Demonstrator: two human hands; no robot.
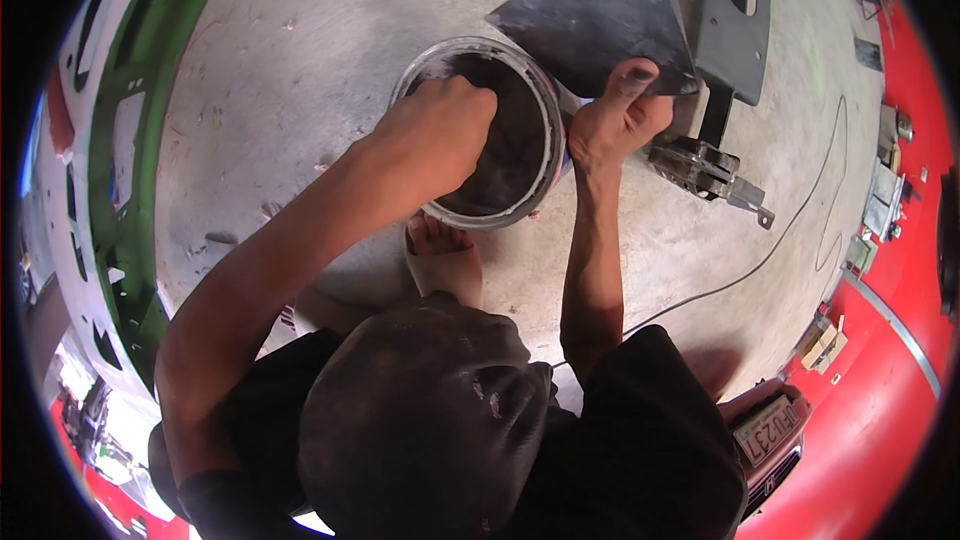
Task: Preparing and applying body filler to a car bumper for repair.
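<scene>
My left hand point(440, 130) reaches into the mouth of a round tub point(550, 155), its fingers curled down out of sight. Whatever they hold is hidden. Grey-white residue coats the tub's rim, and the inside looks dark. On the tub's right side, my right hand point(622, 115) is closed at the lower corner of a flat, dark, roughly triangular sheet point(600, 25). Its thumb points up along the sheet and has a dark smudge on the tip. The sheet has a smeared surface and slants away from me beyond the tub.
A grey metal bracket point(735, 20) with a slotted hole lies right of the sheet, joined to a dark metal fitting point(700, 168). A thin cable point(745, 280) curves over the concrete floor point(270, 60). A green-and-white metal frame point(130, 140) borders the left; red bodywork point(850, 420) the right. My foot point(445, 260) is below the tub.
</scene>
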